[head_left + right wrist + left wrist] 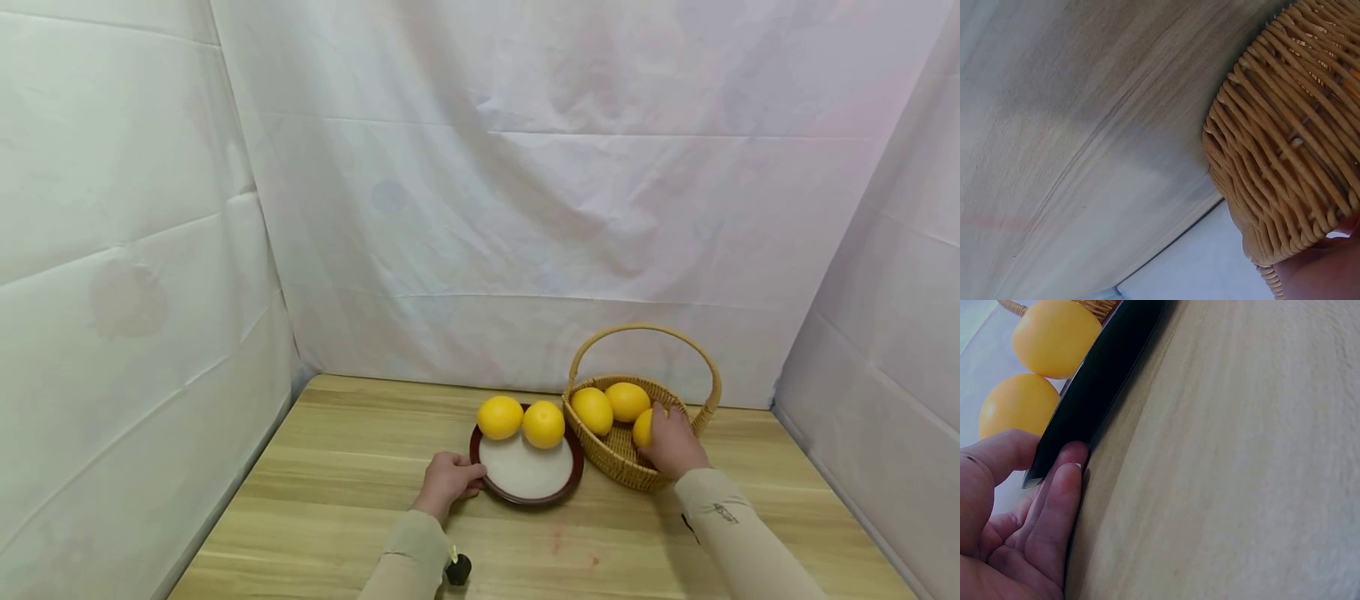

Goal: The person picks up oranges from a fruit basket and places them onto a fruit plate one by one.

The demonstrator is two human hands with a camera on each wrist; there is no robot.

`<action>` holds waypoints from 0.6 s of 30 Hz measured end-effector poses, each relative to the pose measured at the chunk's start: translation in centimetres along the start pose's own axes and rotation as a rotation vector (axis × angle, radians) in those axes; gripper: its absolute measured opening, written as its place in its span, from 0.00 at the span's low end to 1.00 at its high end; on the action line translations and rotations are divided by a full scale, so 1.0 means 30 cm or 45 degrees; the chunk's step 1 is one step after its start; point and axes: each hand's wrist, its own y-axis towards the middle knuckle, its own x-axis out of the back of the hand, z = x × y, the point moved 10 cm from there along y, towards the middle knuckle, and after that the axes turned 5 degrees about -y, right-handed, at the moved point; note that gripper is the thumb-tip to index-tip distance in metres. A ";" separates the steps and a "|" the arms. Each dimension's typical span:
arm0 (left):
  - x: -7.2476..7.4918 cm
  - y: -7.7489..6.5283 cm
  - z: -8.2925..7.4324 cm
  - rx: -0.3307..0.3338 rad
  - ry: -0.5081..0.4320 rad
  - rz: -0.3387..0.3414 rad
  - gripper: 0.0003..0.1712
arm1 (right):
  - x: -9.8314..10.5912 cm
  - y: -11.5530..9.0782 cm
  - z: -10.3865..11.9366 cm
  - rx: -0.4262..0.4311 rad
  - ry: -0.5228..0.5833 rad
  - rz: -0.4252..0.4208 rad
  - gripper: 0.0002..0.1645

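Note:
My left hand (447, 481) pinches the near-left rim of a white plate (525, 477) with a dark red-brown edge. Seen from the left wrist, the thumb lies over the rim and the fingers are under the plate's dark underside (1094, 387). Two oranges (500, 417) sit side by side at the plate's far edge. To the right, my right hand (675, 443) reaches over the rim of a wicker basket (626, 471) and grips an orange (642, 427) inside it. Two more oranges (592, 411) lie in the basket's far left part. In the right wrist view the woven wall (1279, 144) hides the fingers.
The basket's tall arched handle (645, 327) rises above the fruit. Plate and basket stand close together on a wood-grain table (352, 450). White cloth (525, 208) hangs behind and at both sides. A small black object (458, 570) shows beside the left sleeve.

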 end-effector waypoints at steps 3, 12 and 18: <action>-0.002 -0.003 -0.001 -0.004 0.010 0.007 0.13 | 0.006 -0.002 -0.001 0.000 0.025 -0.003 0.49; -0.001 0.004 0.002 -0.009 0.014 0.009 0.12 | 0.035 -0.008 0.004 0.028 0.096 -0.043 0.45; 0.000 0.003 0.003 -0.008 0.013 0.011 0.11 | 0.032 -0.004 -0.011 0.018 0.156 -0.011 0.48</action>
